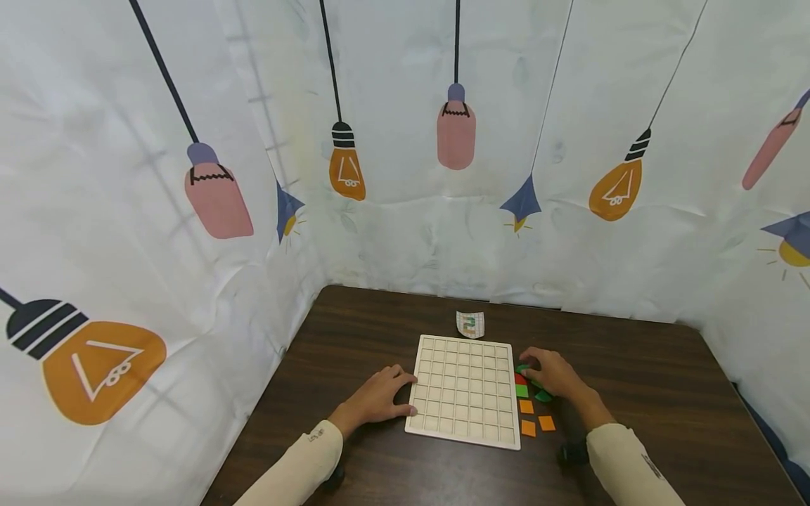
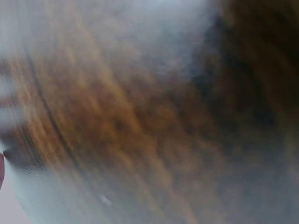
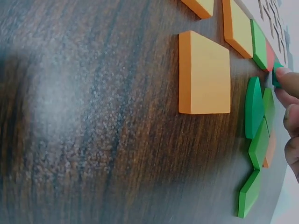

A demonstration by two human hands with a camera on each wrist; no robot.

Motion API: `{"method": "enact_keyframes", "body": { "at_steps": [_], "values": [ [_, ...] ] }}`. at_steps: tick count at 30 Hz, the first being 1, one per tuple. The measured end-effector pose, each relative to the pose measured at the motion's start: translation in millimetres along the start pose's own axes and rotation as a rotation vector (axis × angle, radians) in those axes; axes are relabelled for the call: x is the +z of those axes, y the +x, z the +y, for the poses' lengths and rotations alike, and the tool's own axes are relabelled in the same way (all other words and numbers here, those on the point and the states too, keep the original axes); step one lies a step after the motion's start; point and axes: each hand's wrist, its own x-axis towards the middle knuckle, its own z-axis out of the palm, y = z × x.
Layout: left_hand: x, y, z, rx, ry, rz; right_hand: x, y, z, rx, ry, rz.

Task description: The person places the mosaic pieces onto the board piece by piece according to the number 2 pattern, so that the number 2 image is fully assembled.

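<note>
A cream board (image 1: 465, 390) with a grid of square recesses lies on the dark table. My left hand (image 1: 377, 397) touches its left edge, thumb and fingers spread apart. Beyond the right edge, my right hand (image 1: 552, 374) pinches a dark green tile (image 3: 276, 80) between thumb and finger. Around that hand lie a light green tile (image 1: 522, 390), a red tile (image 1: 520, 379) and several more green pieces (image 3: 259, 142), partly hidden by the hand in the head view. Closer to me are orange square tiles (image 3: 204, 74). The left wrist view is mostly blurred wood.
A small paper card (image 1: 470, 325) with a coloured grid pattern lies behind the board. The brown wooden table (image 1: 645, 393) meets white curtains (image 1: 405, 239) printed with lamps at the back and left.
</note>
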Motion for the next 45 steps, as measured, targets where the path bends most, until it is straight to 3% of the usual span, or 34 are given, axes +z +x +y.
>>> {"method": "enact_keyframes", "body": {
  "at_steps": [18,33,45],
  "values": [
    [1.4,0.4,-1.2,-0.004,0.001,0.002,-1.1,-4.3,0.1,-0.079,-0.016,0.021],
    [2.0,0.8,-2.2,-0.003,0.008,0.005,1.0,-4.1,-9.0,-0.045,0.032,0.017],
    [3.4,-0.5,-2.4,0.006,0.003,0.017,8.0,-0.1,-22.4,0.045,0.233,0.052]
  ]
}}
